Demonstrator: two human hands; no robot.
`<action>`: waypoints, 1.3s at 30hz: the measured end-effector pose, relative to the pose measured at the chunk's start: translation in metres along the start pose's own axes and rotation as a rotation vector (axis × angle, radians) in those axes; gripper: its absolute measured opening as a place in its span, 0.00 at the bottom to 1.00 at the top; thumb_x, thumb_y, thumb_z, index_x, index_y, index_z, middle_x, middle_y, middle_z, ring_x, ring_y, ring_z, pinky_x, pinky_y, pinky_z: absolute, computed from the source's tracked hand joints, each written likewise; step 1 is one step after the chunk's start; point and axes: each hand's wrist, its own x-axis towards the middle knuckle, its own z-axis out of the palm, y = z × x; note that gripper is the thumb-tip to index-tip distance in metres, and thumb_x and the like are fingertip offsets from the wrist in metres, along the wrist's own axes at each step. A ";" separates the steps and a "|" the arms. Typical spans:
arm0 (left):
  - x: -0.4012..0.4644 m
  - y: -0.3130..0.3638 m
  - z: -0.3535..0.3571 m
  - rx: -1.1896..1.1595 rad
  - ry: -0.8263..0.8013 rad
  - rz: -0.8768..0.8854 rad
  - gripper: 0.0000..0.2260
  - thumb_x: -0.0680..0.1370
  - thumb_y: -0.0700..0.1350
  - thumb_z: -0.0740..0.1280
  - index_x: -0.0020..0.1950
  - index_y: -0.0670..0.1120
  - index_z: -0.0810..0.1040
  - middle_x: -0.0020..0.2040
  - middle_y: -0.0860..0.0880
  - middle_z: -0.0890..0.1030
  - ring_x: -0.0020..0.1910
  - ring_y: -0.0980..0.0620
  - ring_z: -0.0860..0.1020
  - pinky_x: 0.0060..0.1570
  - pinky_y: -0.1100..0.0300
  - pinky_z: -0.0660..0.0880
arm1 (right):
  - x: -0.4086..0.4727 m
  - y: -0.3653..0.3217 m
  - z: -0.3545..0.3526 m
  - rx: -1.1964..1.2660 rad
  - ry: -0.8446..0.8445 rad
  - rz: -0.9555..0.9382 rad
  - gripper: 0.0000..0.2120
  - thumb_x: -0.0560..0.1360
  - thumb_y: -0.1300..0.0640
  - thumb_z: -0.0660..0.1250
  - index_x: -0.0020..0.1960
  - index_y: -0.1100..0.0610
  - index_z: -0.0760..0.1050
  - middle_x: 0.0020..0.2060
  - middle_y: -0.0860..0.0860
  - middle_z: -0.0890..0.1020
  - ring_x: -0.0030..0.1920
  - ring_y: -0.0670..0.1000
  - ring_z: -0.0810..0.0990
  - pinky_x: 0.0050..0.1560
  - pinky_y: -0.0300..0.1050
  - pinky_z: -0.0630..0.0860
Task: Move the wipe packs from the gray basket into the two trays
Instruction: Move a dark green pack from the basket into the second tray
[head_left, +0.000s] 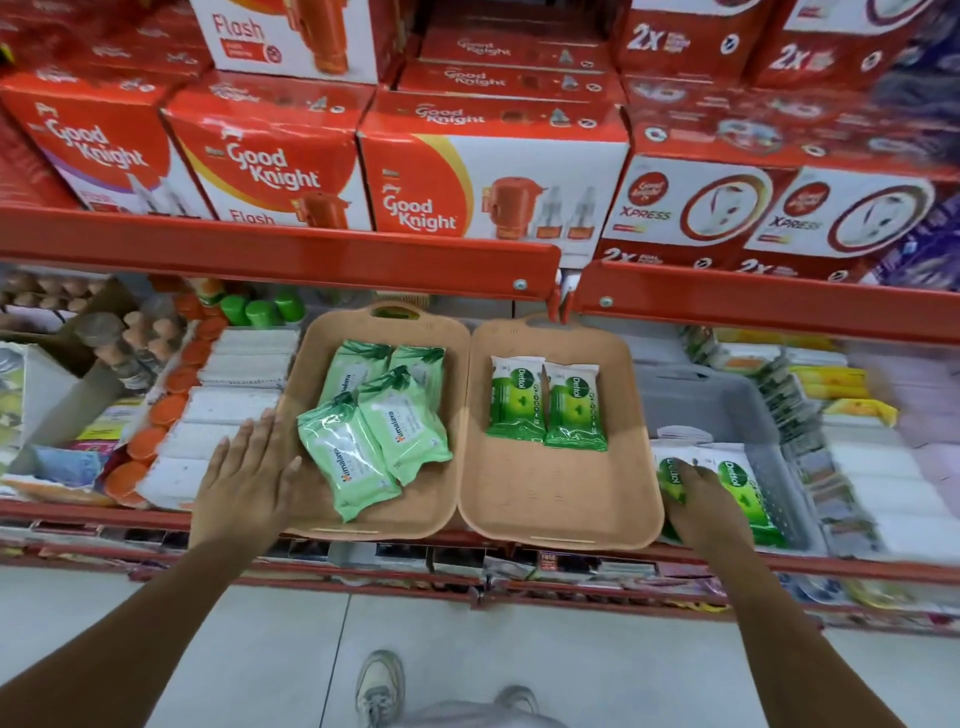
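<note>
Two tan trays sit side by side on the shelf. The left tray (439, 483) holds several pale green Himalaya wipe packs (343, 457). The right tray (561, 499) holds two green and white Dettol packs (548, 402) standing next to each other. The gray basket (737, 410) is to the right, with Dettol packs (743, 483) at its front. My right hand (701, 501) is inside the basket, fingers resting on a Dettol pack (670, 475); whether it grips it is unclear. My left hand (249, 473) lies flat and open against the left tray's left rim.
A red shelf beam (280, 249) runs overhead, loaded with red Good Knight boxes (488, 176). White packs (228, 410) and orange caps (156, 415) lie left of the trays. Yellow and white goods (852, 415) fill the shelf right of the basket. My shoe (379, 686) shows on the floor.
</note>
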 end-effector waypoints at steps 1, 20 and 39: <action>0.000 0.000 0.000 0.002 -0.001 -0.002 0.29 0.78 0.57 0.42 0.76 0.43 0.54 0.75 0.42 0.61 0.74 0.44 0.57 0.69 0.64 0.34 | 0.002 0.001 0.001 -0.023 -0.017 -0.001 0.25 0.78 0.50 0.61 0.73 0.55 0.62 0.70 0.60 0.68 0.65 0.63 0.72 0.59 0.57 0.73; 0.001 0.001 -0.001 0.002 -0.023 -0.002 0.29 0.79 0.56 0.44 0.74 0.41 0.56 0.73 0.41 0.64 0.73 0.42 0.60 0.69 0.65 0.33 | -0.030 -0.074 -0.036 -0.001 0.342 -0.191 0.22 0.79 0.48 0.59 0.73 0.49 0.64 0.71 0.61 0.67 0.66 0.64 0.69 0.58 0.60 0.75; 0.001 0.001 -0.001 0.030 -0.007 0.001 0.28 0.79 0.55 0.44 0.75 0.42 0.56 0.74 0.41 0.64 0.73 0.42 0.60 0.70 0.62 0.36 | -0.026 -0.145 0.045 0.108 -0.007 -0.302 0.29 0.78 0.40 0.53 0.75 0.49 0.56 0.76 0.56 0.57 0.70 0.60 0.68 0.62 0.58 0.75</action>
